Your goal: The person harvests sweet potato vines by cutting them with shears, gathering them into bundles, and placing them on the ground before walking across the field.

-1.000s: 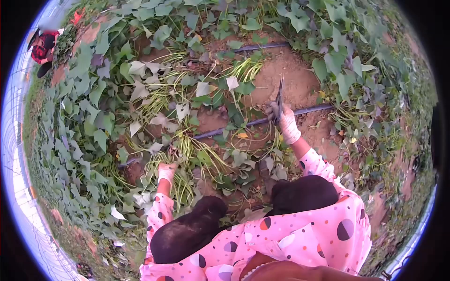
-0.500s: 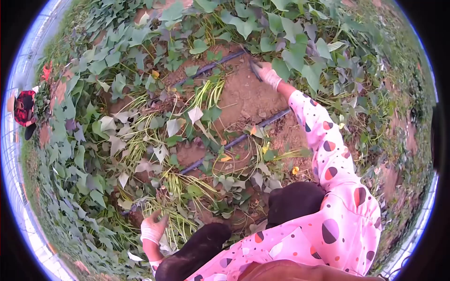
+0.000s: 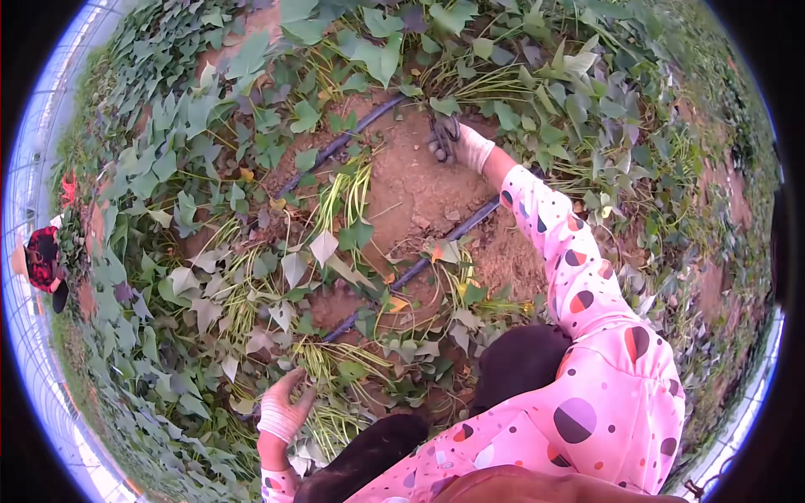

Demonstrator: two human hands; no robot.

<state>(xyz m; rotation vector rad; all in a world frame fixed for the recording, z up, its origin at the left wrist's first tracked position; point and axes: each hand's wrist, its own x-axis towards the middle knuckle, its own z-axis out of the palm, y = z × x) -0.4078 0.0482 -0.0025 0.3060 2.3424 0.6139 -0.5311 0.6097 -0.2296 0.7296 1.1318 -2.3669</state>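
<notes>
My right hand (image 3: 457, 142), in a pale glove, is closed at the far end of a bare soil patch (image 3: 411, 180). Its fingers are wrapped round a dark hand tool (image 3: 444, 130), whose exact kind is too blurred to make out. Just beyond it, cut-looking green stems (image 3: 482, 88) and broad leaves of the vines hang over the soil. My left hand (image 3: 285, 407), also gloved, is low on the left with thumb and fingers apart. Nothing shows in it. Beside it lies a bunch of pale green vine stems (image 3: 323, 365).
Black hoses (image 3: 453, 235) run diagonally across the soil, one in front of my right hand and another (image 3: 348, 138) farther off. Dense leafy vines (image 3: 159, 277) spread on both sides. My dark-clothed knees (image 3: 520, 365) are close below. Another person (image 3: 42, 258) is at the far left.
My right hand has moved slightly left and down, with the dark tool now turned within its fingers. My left hand has shifted a little right, fingers still apart. The view has shifted slightly.
</notes>
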